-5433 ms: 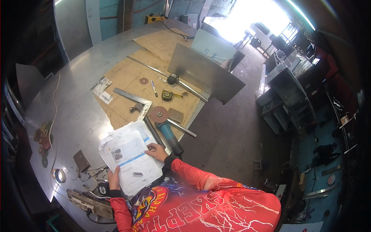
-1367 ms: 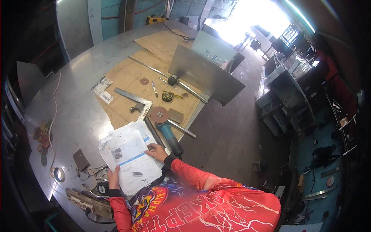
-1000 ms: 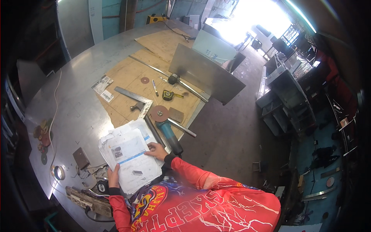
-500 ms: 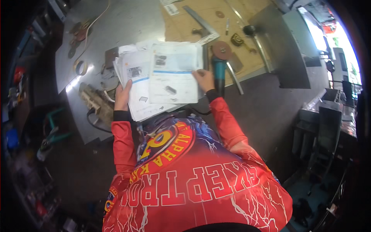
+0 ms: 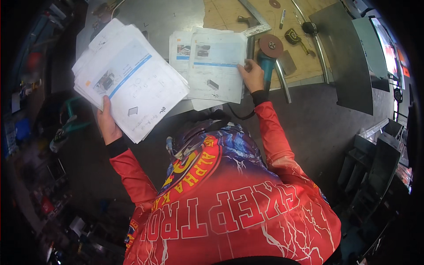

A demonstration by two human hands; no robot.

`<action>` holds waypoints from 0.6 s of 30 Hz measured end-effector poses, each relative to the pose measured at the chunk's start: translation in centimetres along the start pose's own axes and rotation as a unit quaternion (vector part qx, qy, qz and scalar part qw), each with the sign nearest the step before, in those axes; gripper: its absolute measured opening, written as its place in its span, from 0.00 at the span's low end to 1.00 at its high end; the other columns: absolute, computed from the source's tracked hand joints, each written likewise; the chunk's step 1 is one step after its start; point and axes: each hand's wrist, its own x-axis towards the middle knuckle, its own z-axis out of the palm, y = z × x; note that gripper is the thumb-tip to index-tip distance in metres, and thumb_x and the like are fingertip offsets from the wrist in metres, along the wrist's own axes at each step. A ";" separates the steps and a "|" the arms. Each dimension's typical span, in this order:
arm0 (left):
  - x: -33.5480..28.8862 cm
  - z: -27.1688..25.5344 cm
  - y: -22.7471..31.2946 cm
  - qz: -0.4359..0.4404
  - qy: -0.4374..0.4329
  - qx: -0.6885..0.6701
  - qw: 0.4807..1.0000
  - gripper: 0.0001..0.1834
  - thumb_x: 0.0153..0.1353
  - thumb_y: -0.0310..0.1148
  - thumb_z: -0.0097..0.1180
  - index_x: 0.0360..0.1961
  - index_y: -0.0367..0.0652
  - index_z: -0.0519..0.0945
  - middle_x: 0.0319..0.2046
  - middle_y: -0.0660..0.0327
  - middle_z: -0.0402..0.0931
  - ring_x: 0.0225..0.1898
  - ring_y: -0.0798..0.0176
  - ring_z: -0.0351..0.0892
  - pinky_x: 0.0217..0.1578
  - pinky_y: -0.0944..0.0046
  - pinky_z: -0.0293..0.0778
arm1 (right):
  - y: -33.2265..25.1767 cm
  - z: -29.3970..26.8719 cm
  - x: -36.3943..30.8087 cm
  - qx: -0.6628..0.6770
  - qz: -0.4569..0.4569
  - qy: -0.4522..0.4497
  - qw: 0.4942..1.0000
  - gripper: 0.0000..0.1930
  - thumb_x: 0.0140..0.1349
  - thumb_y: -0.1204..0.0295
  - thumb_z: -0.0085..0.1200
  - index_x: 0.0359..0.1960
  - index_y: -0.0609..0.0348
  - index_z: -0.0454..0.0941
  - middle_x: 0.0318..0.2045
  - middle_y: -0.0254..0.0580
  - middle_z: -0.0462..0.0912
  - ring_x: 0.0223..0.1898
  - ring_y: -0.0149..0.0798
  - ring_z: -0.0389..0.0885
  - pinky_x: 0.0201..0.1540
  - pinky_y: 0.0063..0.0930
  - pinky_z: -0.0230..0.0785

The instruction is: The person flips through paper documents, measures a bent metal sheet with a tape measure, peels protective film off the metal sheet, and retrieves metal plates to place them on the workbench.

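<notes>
At the left, the left hand is closed on the lower edge of a thick paper stack, with the thumb on top. This stack is tilted, covers part of the grey metal tabletop, and its right corner overlaps the second pile of papers, which is at the table's near edge. The right hand has bent fingers and touches the right edge of this pile; whether it pinches the sheets, one cannot tell. Just beside this hand lies an angle grinder, leaving little room there. Above it is a steel square; further right are a metal tube, a tape measure and a large grey sheet.
</notes>
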 end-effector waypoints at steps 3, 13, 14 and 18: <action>-1.0 0.7 -1.4 -0.048 -0.030 0.015 0.998 0.25 0.65 0.39 0.56 0.56 0.31 0.70 0.48 0.54 0.77 0.46 0.62 0.79 0.48 0.64 0.74 | -0.8 0.2 -0.3 -0.087 -0.171 0.152 0.970 0.32 0.53 0.62 0.65 0.56 0.65 0.70 0.45 0.56 0.79 0.45 0.47 0.80 0.45 0.32 0.73; -0.7 7.9 -7.7 -0.179 -0.228 0.061 0.955 0.22 0.64 0.38 0.57 0.53 0.33 0.73 0.44 0.57 0.80 0.42 0.66 0.80 0.42 0.66 0.76 | -6.9 2.8 -4.5 0.339 0.028 -0.147 0.929 0.32 0.54 0.64 0.67 0.54 0.70 0.65 0.40 0.53 0.79 0.37 0.37 0.82 0.39 0.26 0.75; -0.3 8.1 -7.7 -0.176 -0.230 0.065 0.955 0.22 0.64 0.39 0.58 0.53 0.33 0.73 0.44 0.57 0.79 0.42 0.65 0.80 0.42 0.66 0.76 | -7.2 3.3 -4.8 0.327 0.061 -0.091 0.939 0.30 0.54 0.66 0.67 0.51 0.71 0.66 0.38 0.52 0.80 0.34 0.37 0.83 0.36 0.25 0.75; 1.1 7.6 -7.6 -0.212 -0.247 0.061 0.944 0.25 0.62 0.39 0.60 0.54 0.33 0.73 0.46 0.56 0.79 0.43 0.64 0.80 0.44 0.66 0.74 | -7.3 5.1 -5.3 0.339 0.038 0.001 0.940 0.14 0.57 0.69 0.65 0.34 0.67 0.73 0.24 0.41 0.79 0.26 0.24 0.75 0.27 0.19 0.66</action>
